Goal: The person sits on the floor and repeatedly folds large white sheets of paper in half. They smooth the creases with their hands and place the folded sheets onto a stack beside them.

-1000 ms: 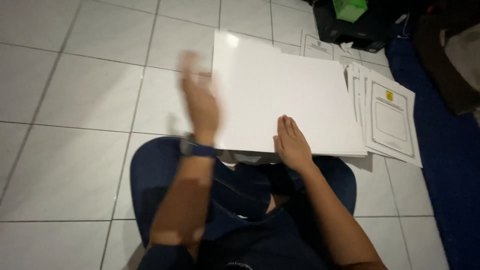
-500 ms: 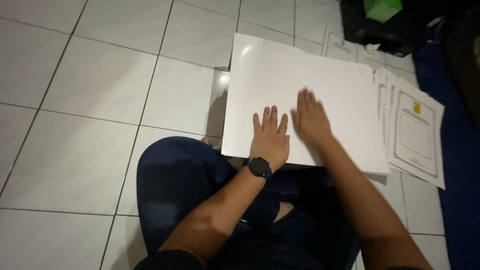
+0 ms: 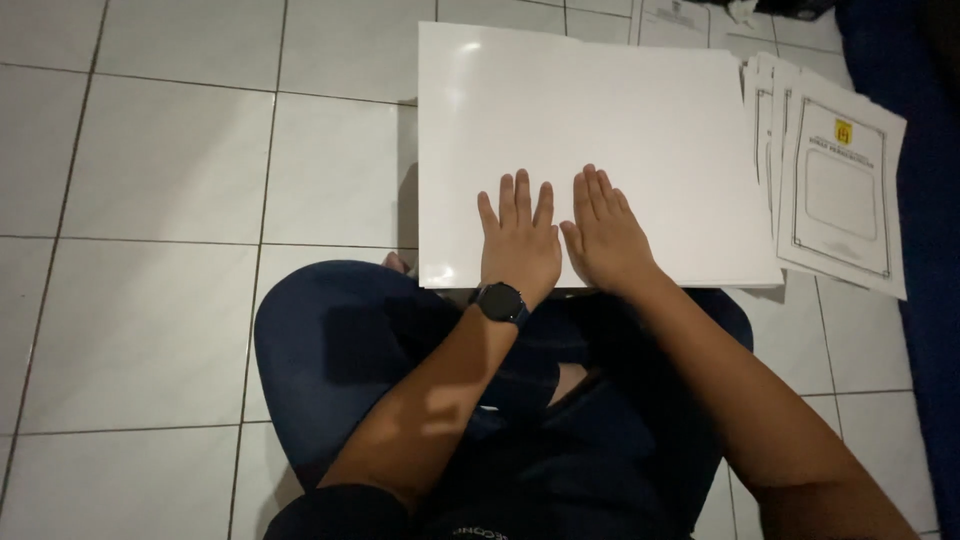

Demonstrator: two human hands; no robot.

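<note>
- We see a large, glossy white rectangular sheet lying flat on the white tiled floor, its near edge overlapping our crossed legs in dark blue trousers; sitting this close likely keeps the whole sheet within easy reach.
- Our left hand and right hand rest palm down on the sheet, side by side and almost touching, near its six o'clock edge. Both are spread flat with fingers extended, gripping nothing; we judge that this flat pressure pins or smooths the sheet against the floor.
- The fingers of both hands point toward twelve o'clock, the wrists are nearly straight, and both forearms angle in from our body, the left from seven o'clock and the right from five o'clock.
- A black round wristwatch sits on our left wrist, just off the sheet's near edge.
- At three o'clock of the sheet, a fanned stack of white printed papers with black borders lies partly tucked beside its right edge, probably kept handy there.
- Further right runs a dark blue mat.
</note>
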